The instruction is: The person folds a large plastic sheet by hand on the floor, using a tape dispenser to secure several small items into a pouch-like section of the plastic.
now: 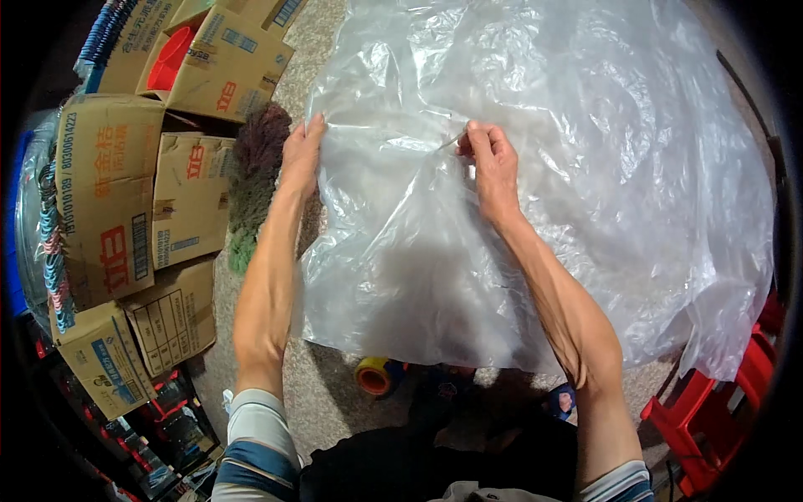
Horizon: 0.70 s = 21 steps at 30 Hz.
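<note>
the crumpled, translucent plastic sheet (602, 192) lies spread before me; my left hand (302, 155) touches its left edge, how tightly closed i cannot tell; my right hand (492, 159) pinches a thin, pale strand (451, 142) over it.

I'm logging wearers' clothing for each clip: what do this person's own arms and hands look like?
The left hand and right hand are ungloved, with no watch or bracelet showing. The left sleeve and right sleeve end near the elbows, with pale edges and blue bands.
</note>
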Each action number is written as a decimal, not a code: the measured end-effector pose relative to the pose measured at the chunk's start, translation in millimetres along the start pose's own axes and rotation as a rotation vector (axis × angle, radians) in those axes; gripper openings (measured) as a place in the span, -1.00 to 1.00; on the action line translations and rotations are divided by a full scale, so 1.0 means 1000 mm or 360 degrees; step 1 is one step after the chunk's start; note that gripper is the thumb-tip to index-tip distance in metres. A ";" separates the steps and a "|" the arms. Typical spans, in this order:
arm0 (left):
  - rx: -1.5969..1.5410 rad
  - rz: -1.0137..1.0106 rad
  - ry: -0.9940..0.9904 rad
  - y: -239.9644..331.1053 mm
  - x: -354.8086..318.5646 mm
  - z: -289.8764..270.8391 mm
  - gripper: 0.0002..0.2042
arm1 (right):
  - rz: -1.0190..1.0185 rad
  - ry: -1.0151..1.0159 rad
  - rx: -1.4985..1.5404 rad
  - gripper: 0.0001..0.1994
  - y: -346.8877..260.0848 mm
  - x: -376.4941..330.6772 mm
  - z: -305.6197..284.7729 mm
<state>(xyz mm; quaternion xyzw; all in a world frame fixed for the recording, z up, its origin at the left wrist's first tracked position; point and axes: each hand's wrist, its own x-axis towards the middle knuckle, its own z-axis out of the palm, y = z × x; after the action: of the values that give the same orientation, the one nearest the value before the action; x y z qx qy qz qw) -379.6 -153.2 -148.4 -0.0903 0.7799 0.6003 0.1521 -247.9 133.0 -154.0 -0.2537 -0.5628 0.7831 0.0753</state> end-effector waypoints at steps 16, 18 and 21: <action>0.0367 -0.0104 -0.0026 -0.025 0.003 -0.043 -0.72 | 0.0409 -0.0566 0.0636 -0.65 -0.041 -0.038 0.037; 0.0448 0.0004 0.0068 -0.025 0.006 -0.041 -0.73 | 0.0259 -0.0758 0.0439 -0.58 -0.048 -0.051 0.043; 0.0516 0.0176 0.0205 -0.026 0.020 -0.056 -0.74 | 0.0181 -0.1063 0.0073 -0.61 -0.046 -0.071 0.037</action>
<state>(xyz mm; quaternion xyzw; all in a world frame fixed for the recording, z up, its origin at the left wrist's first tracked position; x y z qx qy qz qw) -396.8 -213.2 -165.4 -0.0598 0.8784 0.4672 0.0811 -211.9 89.2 -81.0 -0.0123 -0.5236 0.8383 -0.1514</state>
